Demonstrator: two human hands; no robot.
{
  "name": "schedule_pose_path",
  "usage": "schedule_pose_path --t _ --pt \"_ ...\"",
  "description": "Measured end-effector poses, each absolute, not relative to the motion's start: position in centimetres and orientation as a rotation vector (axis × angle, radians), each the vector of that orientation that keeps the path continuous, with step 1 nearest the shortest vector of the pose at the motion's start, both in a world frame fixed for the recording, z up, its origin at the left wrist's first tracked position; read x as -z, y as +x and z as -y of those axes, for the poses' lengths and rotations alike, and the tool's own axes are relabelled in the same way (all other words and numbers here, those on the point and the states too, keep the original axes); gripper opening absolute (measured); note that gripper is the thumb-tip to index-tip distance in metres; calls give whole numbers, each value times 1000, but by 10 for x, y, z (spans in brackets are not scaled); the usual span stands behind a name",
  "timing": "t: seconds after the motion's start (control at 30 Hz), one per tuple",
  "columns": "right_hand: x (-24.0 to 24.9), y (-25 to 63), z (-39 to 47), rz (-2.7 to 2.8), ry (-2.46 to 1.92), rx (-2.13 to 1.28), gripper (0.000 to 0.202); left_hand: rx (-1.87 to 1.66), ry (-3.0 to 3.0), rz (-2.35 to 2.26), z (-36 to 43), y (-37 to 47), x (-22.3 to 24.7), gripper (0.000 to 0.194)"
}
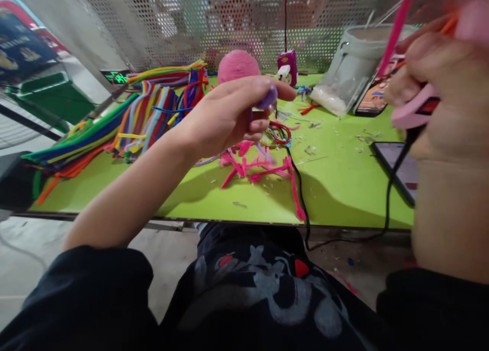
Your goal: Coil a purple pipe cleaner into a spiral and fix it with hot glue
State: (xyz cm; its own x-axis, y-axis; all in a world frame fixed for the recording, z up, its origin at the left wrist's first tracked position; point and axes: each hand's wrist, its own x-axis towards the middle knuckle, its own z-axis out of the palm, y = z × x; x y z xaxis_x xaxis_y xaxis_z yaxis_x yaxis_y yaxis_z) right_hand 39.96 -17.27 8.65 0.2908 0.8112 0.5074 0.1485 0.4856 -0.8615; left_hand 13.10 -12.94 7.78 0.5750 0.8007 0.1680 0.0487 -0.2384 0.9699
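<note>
Above the middle of the green table (336,183), my left hand (233,111) is closed on a small purple piece (268,97), pinched between thumb and fingers. A thin purple stem hangs below it. At the upper right, my right hand (439,86) is wrapped round a pink tool (412,109) with a black cord (395,180); the tool's tip is blurred. Pink and orange strips are near that hand, smeared by motion. Bright pink fuzzy stems (267,170) lie on the table below my left hand.
Bundles of coloured fuzzy stems (141,116) lie at the left. Behind are a pink ball (239,65), a purple box (287,65) and a white bucket (357,55). A phone (397,162) lies at the right; another phone (372,97) leans near the bucket. The black cord crosses the front edge.
</note>
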Motion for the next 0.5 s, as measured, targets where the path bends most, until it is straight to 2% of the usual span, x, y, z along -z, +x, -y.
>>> schedule_pose_path --t 0.1,0.17,0.33,0.5 --pt "-84 382 171 1382 -806 -316 19 -803 1606 -711 131 131 -78 56" --pt "-78 371 172 1408 -828 -330 20 -792 1560 -702 133 138 -73 59" --pt "-60 346 177 1460 -907 -738 37 -701 1381 -652 146 160 -58 51" --pt "-50 345 173 1563 -1052 -826 35 -759 1216 -719 136 170 -50 34"
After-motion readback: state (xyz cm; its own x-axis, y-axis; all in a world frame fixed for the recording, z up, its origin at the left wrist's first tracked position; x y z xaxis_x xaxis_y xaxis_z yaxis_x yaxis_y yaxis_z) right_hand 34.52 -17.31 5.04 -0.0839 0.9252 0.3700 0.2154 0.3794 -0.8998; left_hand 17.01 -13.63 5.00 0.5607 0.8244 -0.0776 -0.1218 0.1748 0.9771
